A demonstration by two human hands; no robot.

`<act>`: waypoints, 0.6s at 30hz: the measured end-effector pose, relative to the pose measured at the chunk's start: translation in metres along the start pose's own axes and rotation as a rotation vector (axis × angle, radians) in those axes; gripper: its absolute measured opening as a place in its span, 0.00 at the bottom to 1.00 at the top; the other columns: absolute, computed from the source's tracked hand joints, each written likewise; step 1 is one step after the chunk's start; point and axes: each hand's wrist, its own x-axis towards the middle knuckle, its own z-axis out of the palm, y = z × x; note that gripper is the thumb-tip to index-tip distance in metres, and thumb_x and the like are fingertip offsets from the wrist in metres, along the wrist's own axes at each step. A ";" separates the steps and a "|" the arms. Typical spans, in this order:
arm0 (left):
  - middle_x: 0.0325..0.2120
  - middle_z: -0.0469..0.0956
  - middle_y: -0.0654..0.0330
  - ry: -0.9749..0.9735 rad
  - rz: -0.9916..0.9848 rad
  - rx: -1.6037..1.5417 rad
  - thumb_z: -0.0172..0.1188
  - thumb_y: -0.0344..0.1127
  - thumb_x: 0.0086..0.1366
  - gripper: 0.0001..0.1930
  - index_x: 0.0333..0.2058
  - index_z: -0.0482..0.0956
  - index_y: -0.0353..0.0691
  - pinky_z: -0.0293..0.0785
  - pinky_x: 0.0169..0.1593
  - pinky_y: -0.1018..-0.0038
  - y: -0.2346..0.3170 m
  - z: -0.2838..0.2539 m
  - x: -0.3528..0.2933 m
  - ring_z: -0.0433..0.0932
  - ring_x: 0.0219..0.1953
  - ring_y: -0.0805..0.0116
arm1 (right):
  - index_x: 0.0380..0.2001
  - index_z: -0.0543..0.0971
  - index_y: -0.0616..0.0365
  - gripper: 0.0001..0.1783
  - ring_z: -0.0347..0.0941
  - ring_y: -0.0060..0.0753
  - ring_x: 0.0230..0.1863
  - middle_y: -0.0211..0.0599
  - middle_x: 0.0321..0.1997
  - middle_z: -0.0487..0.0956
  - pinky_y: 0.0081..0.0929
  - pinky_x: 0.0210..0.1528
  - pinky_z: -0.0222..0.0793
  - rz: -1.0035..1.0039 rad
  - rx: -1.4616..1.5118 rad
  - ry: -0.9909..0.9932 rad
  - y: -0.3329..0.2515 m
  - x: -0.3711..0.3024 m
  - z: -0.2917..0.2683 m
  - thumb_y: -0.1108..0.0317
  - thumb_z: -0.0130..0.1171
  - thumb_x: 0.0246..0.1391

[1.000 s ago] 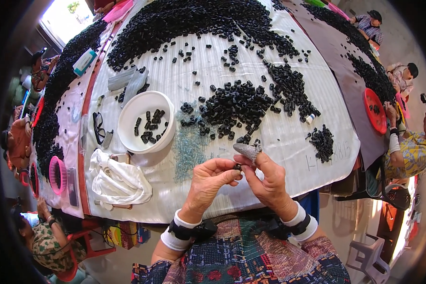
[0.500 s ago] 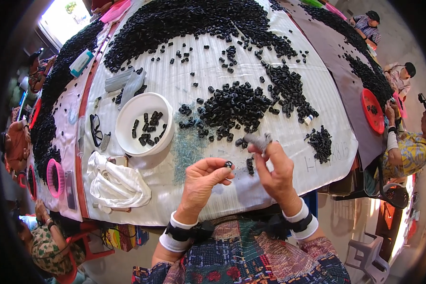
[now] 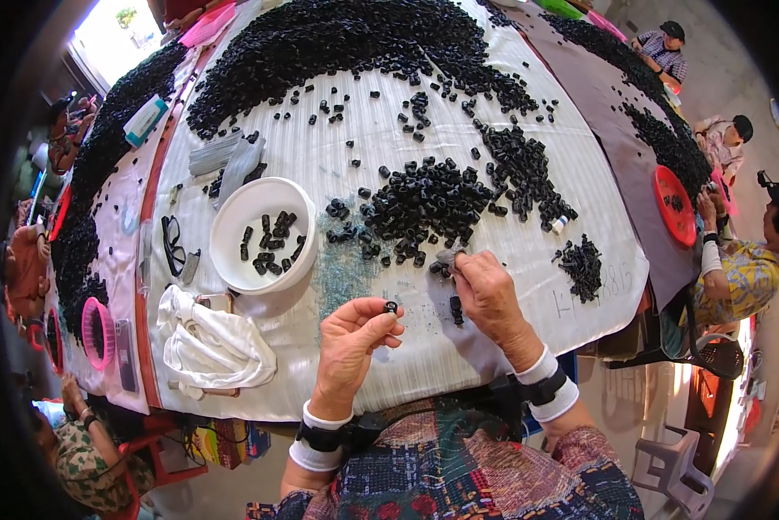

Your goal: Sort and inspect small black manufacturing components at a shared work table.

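The left hand (image 3: 348, 354) grips a small black piece (image 3: 390, 308) between thumb and index finger, above the near middle of the white-covered bench (image 3: 511, 236), its other fingers curled loosely. The hands, together a second ago, are now apart. In the last half second the left hand has shifted slightly to the left, and the right hand (image 3: 493, 299) has reached out to the near side of the middle heap (image 3: 428, 208). Grey cloth (image 3: 450, 256) shows at its bent fingertips, beside a few loose black pieces (image 3: 440, 270); whether the fingers close on one cannot be told. Another piece (image 3: 456, 310) stands upright just left of this hand, as it did half a second ago.

The near edge of the bench runs close to the person's body, with both wrists reaching over it. Bare white covering shows between the hands, and again to the right of the right hand, up to a small pile of thin black parts (image 3: 580, 267) near the right edge. Left of the left hand, room to move narrows at the scattered clear beads (image 3: 342, 282), then the white bowl (image 3: 238, 212) and the crumpled white cloth (image 3: 216, 351). The large heap (image 3: 346, 52) fills the far side.
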 end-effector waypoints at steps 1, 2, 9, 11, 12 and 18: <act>0.33 0.80 0.53 0.001 0.005 -0.003 0.58 0.24 0.58 0.07 0.36 0.76 0.33 0.77 0.31 0.79 0.000 0.000 -0.001 0.80 0.30 0.70 | 0.34 0.73 0.61 0.13 0.69 0.43 0.33 0.40 0.28 0.75 0.35 0.36 0.67 0.001 -0.041 -0.009 0.002 0.001 0.001 0.81 0.55 0.41; 0.33 0.80 0.53 0.001 0.006 -0.004 0.58 0.24 0.58 0.07 0.36 0.76 0.33 0.77 0.31 0.79 0.001 -0.001 -0.001 0.80 0.30 0.70 | 0.34 0.73 0.61 0.13 0.69 0.43 0.34 0.39 0.28 0.75 0.34 0.37 0.67 0.003 -0.083 -0.017 0.003 0.001 0.003 0.81 0.55 0.40; 0.32 0.79 0.52 0.010 0.011 0.009 0.59 0.25 0.58 0.08 0.37 0.75 0.35 0.78 0.30 0.78 0.001 -0.002 -0.003 0.79 0.29 0.69 | 0.34 0.74 0.59 0.12 0.69 0.40 0.37 0.36 0.29 0.75 0.34 0.38 0.66 -0.047 -0.220 -0.050 0.008 -0.001 0.014 0.77 0.56 0.41; 0.32 0.79 0.52 0.011 0.006 0.015 0.59 0.25 0.58 0.08 0.37 0.75 0.34 0.78 0.30 0.78 0.000 -0.003 -0.003 0.79 0.29 0.69 | 0.36 0.74 0.58 0.14 0.69 0.39 0.37 0.34 0.31 0.75 0.33 0.39 0.66 -0.052 -0.209 -0.013 0.004 -0.001 0.010 0.77 0.55 0.40; 0.32 0.79 0.52 0.018 0.003 0.013 0.59 0.25 0.58 0.08 0.37 0.75 0.34 0.78 0.30 0.78 0.000 -0.003 -0.003 0.79 0.29 0.69 | 0.36 0.74 0.58 0.14 0.69 0.39 0.37 0.34 0.31 0.75 0.33 0.39 0.66 -0.050 -0.209 -0.013 0.004 -0.001 0.010 0.77 0.55 0.40; 0.31 0.79 0.53 0.025 -0.013 0.037 0.58 0.25 0.58 0.08 0.37 0.75 0.35 0.78 0.30 0.79 -0.003 -0.001 -0.002 0.79 0.29 0.70 | 0.36 0.74 0.58 0.16 0.69 0.38 0.38 0.35 0.33 0.76 0.34 0.39 0.65 -0.154 -0.211 -0.108 0.003 -0.001 0.011 0.78 0.55 0.38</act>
